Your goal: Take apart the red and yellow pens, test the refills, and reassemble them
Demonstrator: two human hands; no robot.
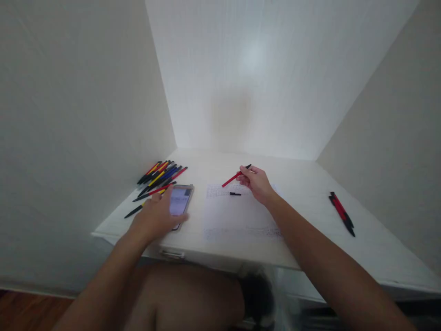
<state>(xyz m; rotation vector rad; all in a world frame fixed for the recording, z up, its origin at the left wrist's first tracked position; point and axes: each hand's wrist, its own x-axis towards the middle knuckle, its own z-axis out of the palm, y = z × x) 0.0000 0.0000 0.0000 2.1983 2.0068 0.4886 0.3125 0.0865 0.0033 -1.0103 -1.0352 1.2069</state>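
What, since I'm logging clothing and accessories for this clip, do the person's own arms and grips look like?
The left forearm and right forearm are bare, with no sleeves, watch or bracelet visible. The left grip and right grip are ungloved. No ring or marking stands out, though the blur could hide small details.

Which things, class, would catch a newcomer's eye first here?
Probably the red pen in the right hand, near the far edge of the paper. Next, the cluster of colored pens at left on the desk, beside the phone partly covered by the left hand. Two red-and-black pens lie apart at the right.
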